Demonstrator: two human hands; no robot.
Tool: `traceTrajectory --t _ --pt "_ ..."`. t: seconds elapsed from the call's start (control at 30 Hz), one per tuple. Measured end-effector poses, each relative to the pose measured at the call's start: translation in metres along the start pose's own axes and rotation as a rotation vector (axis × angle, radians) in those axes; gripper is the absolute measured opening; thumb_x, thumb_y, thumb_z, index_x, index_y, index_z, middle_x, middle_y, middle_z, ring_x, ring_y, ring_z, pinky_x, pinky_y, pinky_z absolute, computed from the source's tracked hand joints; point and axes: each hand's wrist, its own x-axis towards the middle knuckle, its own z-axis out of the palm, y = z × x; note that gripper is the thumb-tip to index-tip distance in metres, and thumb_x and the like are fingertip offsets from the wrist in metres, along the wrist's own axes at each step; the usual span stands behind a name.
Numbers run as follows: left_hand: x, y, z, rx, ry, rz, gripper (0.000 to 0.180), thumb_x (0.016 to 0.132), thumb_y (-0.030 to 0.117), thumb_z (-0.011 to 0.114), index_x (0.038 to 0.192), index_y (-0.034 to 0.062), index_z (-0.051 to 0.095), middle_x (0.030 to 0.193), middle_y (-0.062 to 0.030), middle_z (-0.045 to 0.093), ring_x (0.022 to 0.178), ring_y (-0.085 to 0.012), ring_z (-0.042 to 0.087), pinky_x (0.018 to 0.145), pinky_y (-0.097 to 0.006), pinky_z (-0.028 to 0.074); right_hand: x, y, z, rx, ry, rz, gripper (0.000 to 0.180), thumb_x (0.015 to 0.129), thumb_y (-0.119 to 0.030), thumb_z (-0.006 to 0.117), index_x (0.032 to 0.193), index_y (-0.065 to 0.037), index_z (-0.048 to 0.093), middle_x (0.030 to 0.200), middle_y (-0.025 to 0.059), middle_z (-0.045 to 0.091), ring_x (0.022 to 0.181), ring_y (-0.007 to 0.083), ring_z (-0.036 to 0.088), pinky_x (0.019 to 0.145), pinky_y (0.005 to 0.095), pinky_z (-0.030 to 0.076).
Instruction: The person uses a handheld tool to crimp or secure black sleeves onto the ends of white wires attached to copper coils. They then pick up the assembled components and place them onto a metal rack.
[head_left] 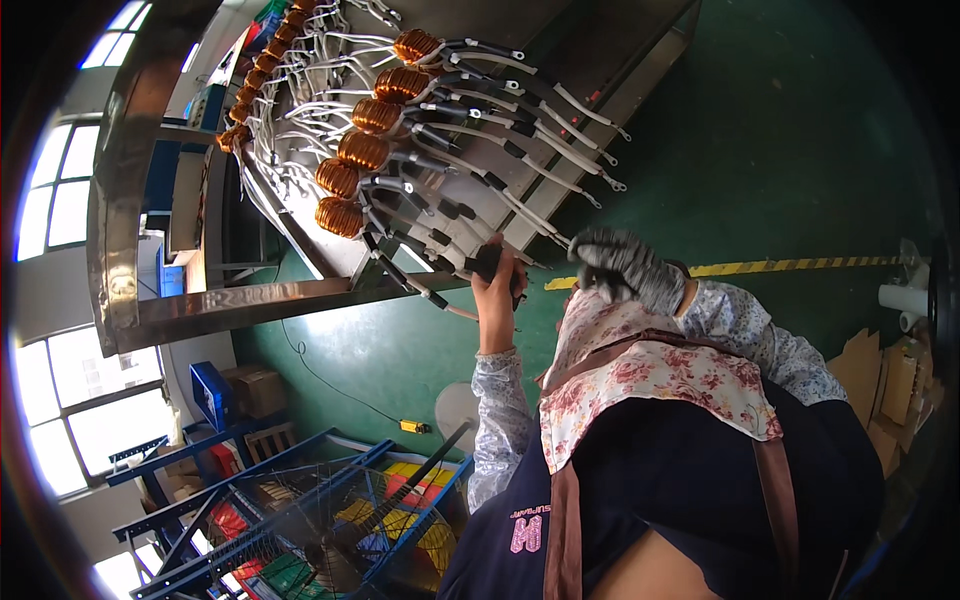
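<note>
A row of copper-wound coils lies on a steel worktable, each with white and black sleeved leads fanning toward the table's near edge. My bare left hand is raised at that edge, closed around a black handle-like piece among the lead ends. My right hand, in a grey knit glove, is curled just right of it beside the lead tips. Whether the glove holds anything is hidden. A floral apron and floral sleeves cover my chest and arms.
The green floor carries a yellow-and-black striped line. A caged fan and blue racks with boxes stand at lower left. Flattened cardboard and a white pipe sit at right. Bright windows are at left.
</note>
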Motion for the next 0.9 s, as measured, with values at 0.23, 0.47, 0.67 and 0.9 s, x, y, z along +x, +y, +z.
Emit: traceTrajectory --t 0.23,0.47,0.67,0.9 --pt "-0.006 -0.003 0.002 -0.087 0.047 0.021 0.037 0.092 0.018 0.055 0.123 0.0001 0.046 0.07 -0.0018 0.051 0.051 -0.0083 0.046 0.043 -0.02 0.03 0.033 0.076 -0.031 -0.573 0.094 -0.05 0.022 0.091 -0.021 0.052 0.104 -0.006 0.063 0.068 0.0031 0.058 0.063 0.0108 0.057 0.057 0.0271 0.047" --pt "0.001 0.014 0.007 -0.18 -0.057 -0.04 0.026 0.091 0.021 0.057 0.102 -0.0022 0.056 0.067 -0.0008 0.05 0.048 -0.0077 0.042 0.041 -0.02 0.027 0.012 0.055 -0.001 -0.595 0.108 -0.248 0.02 0.09 -0.019 0.052 0.091 -0.004 0.066 0.076 0.0049 0.06 0.071 0.0137 0.052 0.068 0.0283 0.044" --pt "-0.005 0.03 0.016 -0.138 -0.041 -0.007 0.026 0.09 0.021 0.058 0.098 -0.003 0.057 0.065 -0.0008 0.05 0.046 -0.007 0.04 0.041 -0.019 0.023 -0.015 0.025 0.008 -0.571 0.041 -0.335 0.018 0.09 -0.012 0.052 0.099 -0.002 0.064 0.088 0.0066 0.066 0.079 0.0135 0.057 0.073 0.0285 0.047" --pt "-0.004 0.034 0.02 -0.158 -0.025 -0.009 0.026 0.088 0.021 0.06 0.096 -0.0032 0.058 0.065 -0.0018 0.053 0.045 -0.0066 0.038 0.04 -0.019 0.023 -0.018 0.024 0.021 -0.586 0.164 -0.357 0.019 0.088 -0.012 0.057 0.104 -0.003 0.063 0.093 0.011 0.067 0.084 0.0179 0.062 0.075 0.0294 0.048"
